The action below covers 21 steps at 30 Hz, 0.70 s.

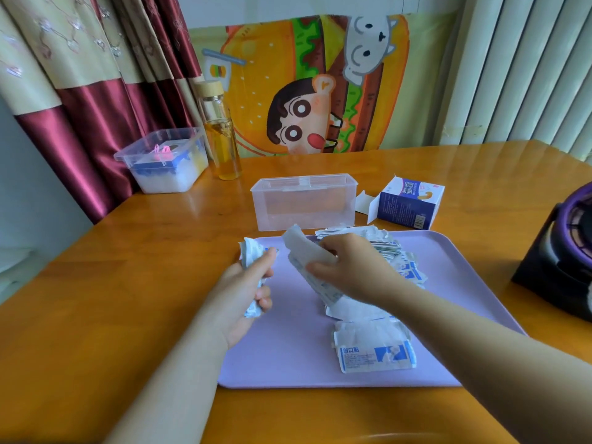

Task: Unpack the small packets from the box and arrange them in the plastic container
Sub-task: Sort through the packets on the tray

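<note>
Lilac tray: packets heaped, out of box. Container: looks empty. Left hand grips a bunch; right hand pinches more. Arranging apparently not begun.

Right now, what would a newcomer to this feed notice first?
Both hands work over the lilac tray: the left hand grips a bunch of packets at its left edge, and the right hand pinches more from the heap near its middle. Behind the tray stands the clear container, seemingly empty, with the open box to its right. A bright cartoon burger cloth fills the back.
</note>
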### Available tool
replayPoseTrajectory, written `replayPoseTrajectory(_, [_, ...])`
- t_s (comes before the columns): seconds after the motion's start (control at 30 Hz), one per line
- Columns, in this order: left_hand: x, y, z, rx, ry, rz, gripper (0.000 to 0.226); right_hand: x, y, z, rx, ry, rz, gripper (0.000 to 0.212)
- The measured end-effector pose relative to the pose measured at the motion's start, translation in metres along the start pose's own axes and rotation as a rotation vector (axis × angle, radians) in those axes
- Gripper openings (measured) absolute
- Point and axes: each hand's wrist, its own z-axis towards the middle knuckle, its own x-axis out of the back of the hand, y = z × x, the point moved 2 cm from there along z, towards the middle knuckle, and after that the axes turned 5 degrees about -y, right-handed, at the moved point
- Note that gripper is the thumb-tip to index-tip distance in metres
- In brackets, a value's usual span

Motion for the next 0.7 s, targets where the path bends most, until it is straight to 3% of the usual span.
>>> replayPoseTrajectory(0.13, [-0.024, -0.010, -0.008, 0.009, -0.129, 0.047, 0.016, -0.017, -0.012, -0.010, 0.156, 0.167, -0.043, 0.028])
replayPoseTrajectory(0.2, [-0.030, -0.013, -0.008, -0.006, -0.154, 0.015, 0.013, -0.026, -0.014, -0.015, 0.227, 0.152, -0.103, 0.027])
replayPoseTrajectory(0.27, [-0.030, -0.015, -0.008, 0.012, -0.146, -0.051, 0.013, -0.030, -0.009, -0.018, 0.254, 0.110, -0.113, 0.010])
replayPoseTrajectory(0.33, [-0.026, -0.017, -0.007, 0.047, -0.144, -0.151, 0.011, -0.028, -0.004, -0.019, 0.266, 0.030, -0.068, 0.022])
replayPoseTrajectory(0.43, [-0.018, -0.020, -0.006, 0.052, -0.110, -0.182, 0.017, -0.020, -0.004, -0.021, 0.210, -0.116, 0.100, 0.039])
replayPoseTrajectory(0.6, [-0.016, -0.018, -0.009, -0.002, -0.092, -0.122, 0.019, -0.020, -0.002, -0.018, 0.042, -0.105, 0.414, 0.011])
replayPoseTrajectory(0.7, [-0.017, -0.015, -0.010, -0.039, -0.120, -0.093, 0.021, -0.024, 0.004, -0.014, -0.069, -0.059, 0.547, 0.018])
